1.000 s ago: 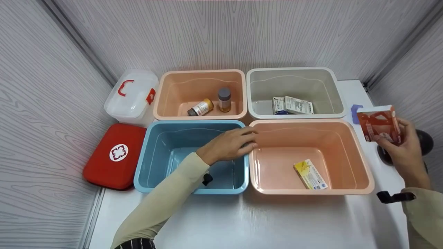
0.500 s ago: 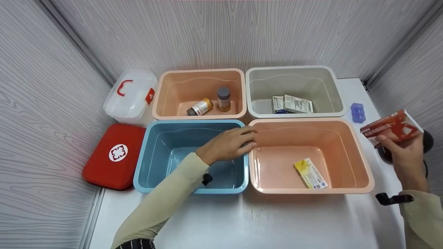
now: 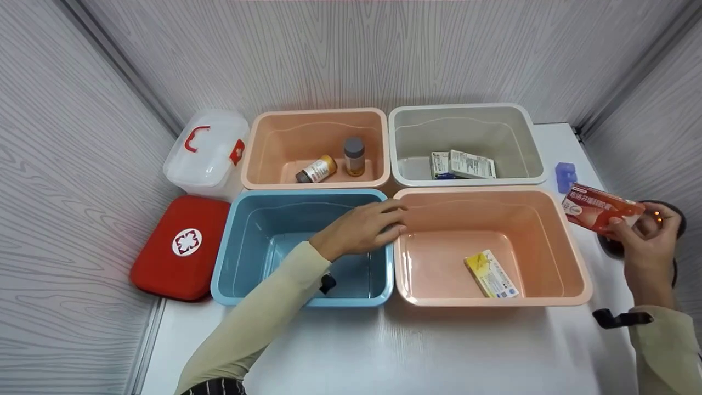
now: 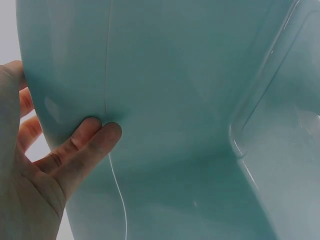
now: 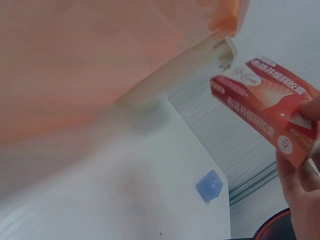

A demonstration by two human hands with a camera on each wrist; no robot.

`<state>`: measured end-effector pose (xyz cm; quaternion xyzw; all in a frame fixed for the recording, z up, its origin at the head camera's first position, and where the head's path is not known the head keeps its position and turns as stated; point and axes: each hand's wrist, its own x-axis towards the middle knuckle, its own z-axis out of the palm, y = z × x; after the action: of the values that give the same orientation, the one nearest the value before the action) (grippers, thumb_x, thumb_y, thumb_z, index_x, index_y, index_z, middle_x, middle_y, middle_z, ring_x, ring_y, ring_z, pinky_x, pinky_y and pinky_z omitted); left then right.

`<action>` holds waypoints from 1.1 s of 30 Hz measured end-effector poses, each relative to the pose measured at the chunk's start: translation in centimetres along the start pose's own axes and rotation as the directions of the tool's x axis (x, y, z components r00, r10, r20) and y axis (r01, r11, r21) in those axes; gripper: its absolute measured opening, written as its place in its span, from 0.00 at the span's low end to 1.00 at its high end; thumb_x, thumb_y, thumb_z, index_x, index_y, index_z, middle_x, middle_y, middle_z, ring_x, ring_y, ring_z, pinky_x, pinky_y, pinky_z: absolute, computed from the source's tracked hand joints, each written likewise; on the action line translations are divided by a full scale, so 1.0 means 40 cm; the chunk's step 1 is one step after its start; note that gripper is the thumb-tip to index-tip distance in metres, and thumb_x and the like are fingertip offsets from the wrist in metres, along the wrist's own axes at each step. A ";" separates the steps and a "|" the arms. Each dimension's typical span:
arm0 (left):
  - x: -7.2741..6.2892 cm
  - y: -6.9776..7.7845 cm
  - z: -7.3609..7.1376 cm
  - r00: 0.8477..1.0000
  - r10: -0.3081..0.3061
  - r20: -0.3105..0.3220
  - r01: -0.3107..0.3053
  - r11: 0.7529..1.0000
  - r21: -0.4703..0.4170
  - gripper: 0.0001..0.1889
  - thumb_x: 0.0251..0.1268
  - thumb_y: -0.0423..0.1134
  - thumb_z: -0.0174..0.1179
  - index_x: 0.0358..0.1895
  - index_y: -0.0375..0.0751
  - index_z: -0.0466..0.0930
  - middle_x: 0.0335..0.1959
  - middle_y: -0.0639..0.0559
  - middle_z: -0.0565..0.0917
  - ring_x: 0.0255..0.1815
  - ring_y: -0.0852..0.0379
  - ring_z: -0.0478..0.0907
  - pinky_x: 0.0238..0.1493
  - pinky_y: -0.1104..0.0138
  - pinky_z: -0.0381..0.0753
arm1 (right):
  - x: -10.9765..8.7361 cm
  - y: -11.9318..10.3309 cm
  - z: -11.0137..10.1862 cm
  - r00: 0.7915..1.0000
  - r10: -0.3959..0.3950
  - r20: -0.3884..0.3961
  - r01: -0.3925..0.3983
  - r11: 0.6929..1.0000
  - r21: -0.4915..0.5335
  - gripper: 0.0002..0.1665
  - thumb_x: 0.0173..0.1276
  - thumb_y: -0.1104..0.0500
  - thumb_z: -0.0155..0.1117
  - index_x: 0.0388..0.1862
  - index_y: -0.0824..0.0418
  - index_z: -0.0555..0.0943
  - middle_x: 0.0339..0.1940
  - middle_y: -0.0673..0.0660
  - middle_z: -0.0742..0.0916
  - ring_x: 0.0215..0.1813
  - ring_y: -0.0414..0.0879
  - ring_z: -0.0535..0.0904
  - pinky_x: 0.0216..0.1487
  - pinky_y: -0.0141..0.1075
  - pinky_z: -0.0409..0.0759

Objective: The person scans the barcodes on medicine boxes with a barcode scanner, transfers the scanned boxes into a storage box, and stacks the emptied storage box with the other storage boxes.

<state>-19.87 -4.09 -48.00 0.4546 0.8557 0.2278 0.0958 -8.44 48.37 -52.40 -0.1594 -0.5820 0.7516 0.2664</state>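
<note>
My left hand reaches over the blue bin and grips its right rim. In the left wrist view, two digits press the bin's inner wall while other fingers lie outside. My right hand holds a red medicine box between thumb and fingers, just right of the front peach bin. The right wrist view shows this medicine box raised above the white table, its printed faces tilted. Inside the front peach bin lies a yellow-and-white medicine box.
Behind stand another peach bin with two bottles and a grey bin with medicine boxes. A red first-aid case and a clear lidded box sit left. A purple faceted item and a black round object are right.
The red medicine box has been turned about in my right hand, its printed face now angled differently and its left end nearer the front peach bin. My left hand has stayed on the rim.
</note>
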 end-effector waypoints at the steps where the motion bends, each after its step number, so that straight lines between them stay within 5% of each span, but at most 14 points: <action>1: 0.000 0.000 -0.001 1.000 0.000 0.002 0.000 1.000 0.003 0.20 0.90 0.53 0.50 0.73 0.55 0.81 0.79 0.51 0.75 0.75 0.52 0.76 0.81 0.56 0.75 | -0.001 0.001 -0.005 1.000 0.009 0.017 -0.009 1.000 -0.001 0.37 0.70 0.78 0.70 0.72 0.58 0.70 0.61 0.57 0.83 0.55 0.46 0.84 0.44 0.27 0.90; 5: -0.001 -0.002 -0.004 1.000 -0.002 0.005 0.002 1.000 0.015 0.21 0.90 0.54 0.48 0.73 0.55 0.81 0.80 0.50 0.74 0.77 0.51 0.76 0.82 0.55 0.74 | -0.008 0.009 -0.022 0.996 0.087 0.031 -0.084 0.992 -0.090 0.34 0.71 0.76 0.71 0.72 0.56 0.76 0.60 0.52 0.80 0.57 0.42 0.81 0.46 0.23 0.88; 9: -0.002 -0.002 -0.006 1.000 -0.005 0.003 0.005 1.000 0.013 0.22 0.90 0.54 0.48 0.74 0.55 0.81 0.80 0.50 0.74 0.77 0.51 0.75 0.82 0.55 0.74 | -0.012 0.025 -0.030 0.995 0.099 0.021 -0.098 0.995 -0.029 0.24 0.71 0.81 0.66 0.58 0.61 0.80 0.54 0.52 0.86 0.55 0.41 0.82 0.47 0.23 0.86; 14: -0.003 -0.004 -0.004 1.000 0.000 -0.003 0.000 1.000 0.002 0.22 0.90 0.54 0.48 0.73 0.55 0.81 0.80 0.50 0.74 0.77 0.51 0.76 0.82 0.55 0.74 | -0.017 0.038 -0.044 0.989 0.137 0.059 -0.138 0.990 0.012 0.31 0.72 0.80 0.65 0.66 0.55 0.75 0.51 0.50 0.88 0.48 0.38 0.86 0.45 0.24 0.86; 18: -0.002 -0.004 -0.001 1.000 0.000 0.000 0.000 1.000 -0.009 0.22 0.90 0.54 0.48 0.73 0.55 0.81 0.80 0.49 0.74 0.77 0.50 0.76 0.81 0.54 0.75 | -0.025 0.051 -0.060 0.976 0.190 0.105 -0.197 0.979 0.061 0.47 0.74 0.78 0.65 0.80 0.45 0.59 0.54 0.50 0.88 0.46 0.39 0.89 0.42 0.28 0.89; 23: -0.001 0.000 -0.001 1.000 -0.011 0.005 0.011 1.000 -0.015 0.22 0.89 0.54 0.48 0.74 0.56 0.81 0.80 0.50 0.74 0.77 0.51 0.76 0.81 0.54 0.75 | -0.038 0.069 -0.072 0.960 0.219 0.175 -0.220 0.975 -0.013 0.62 0.76 0.76 0.64 0.89 0.31 0.46 0.65 0.47 0.77 0.58 0.39 0.83 0.46 0.29 0.91; 26: -0.002 0.001 -0.001 1.000 -0.012 0.002 0.012 1.000 -0.018 0.21 0.89 0.54 0.49 0.74 0.56 0.81 0.80 0.50 0.74 0.76 0.51 0.76 0.81 0.54 0.75 | -0.042 0.076 -0.071 0.955 0.240 0.176 -0.229 0.970 -0.085 0.51 0.78 0.72 0.66 0.88 0.40 0.57 0.65 0.46 0.72 0.59 0.38 0.78 0.48 0.27 0.90; 33: -0.001 0.001 -0.002 0.999 0.030 -0.017 -0.030 1.000 0.000 0.20 0.90 0.52 0.49 0.71 0.53 0.82 0.78 0.48 0.76 0.74 0.51 0.77 0.80 0.56 0.76 | -0.034 0.068 -0.064 0.962 0.237 0.139 -0.236 0.971 -0.019 0.35 0.79 0.72 0.63 0.78 0.48 0.70 0.64 0.48 0.73 0.56 0.38 0.81 0.46 0.26 0.90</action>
<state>-19.87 -4.12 -47.93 0.4653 0.8497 0.2331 0.0853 -6.52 49.12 -55.80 -0.1749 -0.5767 0.7868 0.1331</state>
